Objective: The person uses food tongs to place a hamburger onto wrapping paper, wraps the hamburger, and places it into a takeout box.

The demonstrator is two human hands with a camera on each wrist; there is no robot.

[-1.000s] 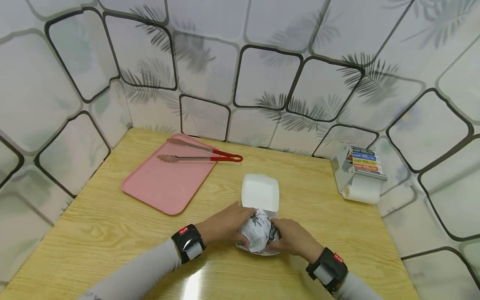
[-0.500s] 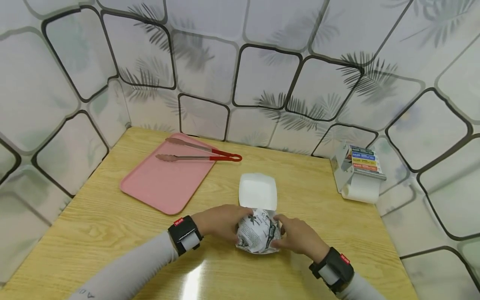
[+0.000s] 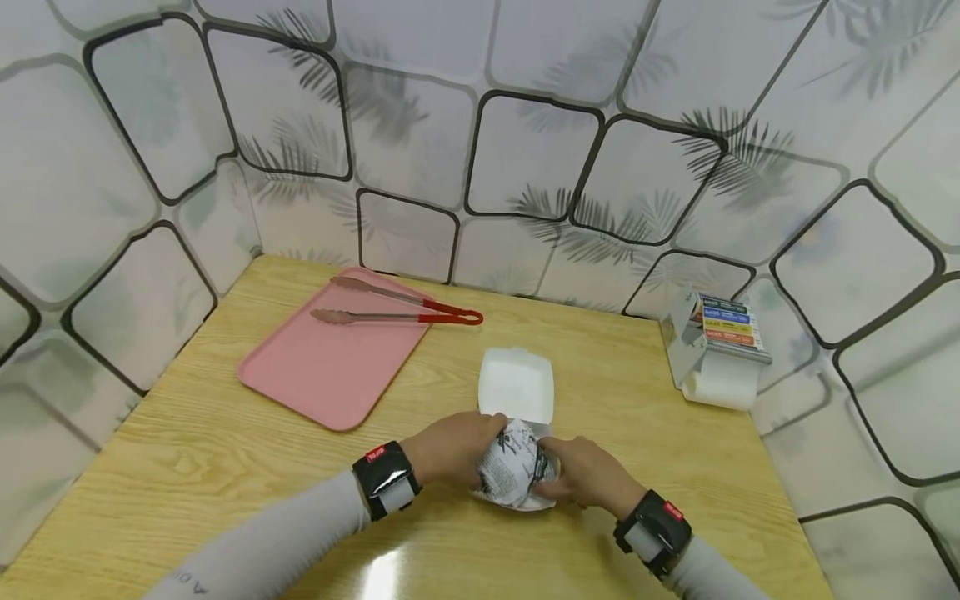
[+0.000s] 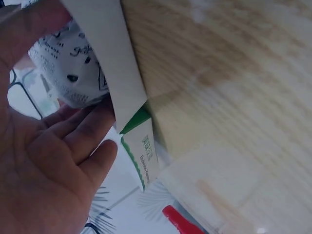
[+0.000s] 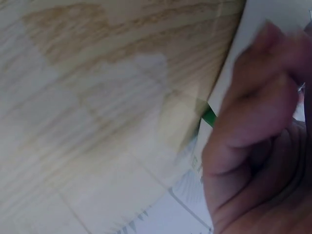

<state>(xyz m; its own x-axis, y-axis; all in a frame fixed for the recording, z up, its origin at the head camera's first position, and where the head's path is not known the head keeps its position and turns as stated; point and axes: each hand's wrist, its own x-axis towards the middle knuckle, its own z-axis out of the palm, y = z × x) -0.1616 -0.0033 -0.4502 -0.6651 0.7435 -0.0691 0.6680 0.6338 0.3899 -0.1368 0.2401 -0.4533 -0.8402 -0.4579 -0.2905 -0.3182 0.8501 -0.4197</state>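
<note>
Both hands cup a round bundle wrapped in white paper with black print (image 3: 516, 471): in the head view, the left hand (image 3: 453, 448) curls round its left side and the right hand (image 3: 581, 475) its right, equally near, with the bundle sitting in the lower half of an open white clamshell box (image 3: 517, 385) (lid lying away from the person). In the left wrist view, the left hand's fingers (image 4: 85, 129) wrap the printed paper beside the box wall. In the right wrist view, the right hand's curled fingers (image 5: 253, 122) press against the white box edge.

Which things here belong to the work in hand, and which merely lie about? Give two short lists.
In hand: the paper-wrapped bundle, held by the left hand and the right hand; the open white box it sits in.

Lying about: the pink tray, the red-handled tongs, the roll dispenser.
</note>
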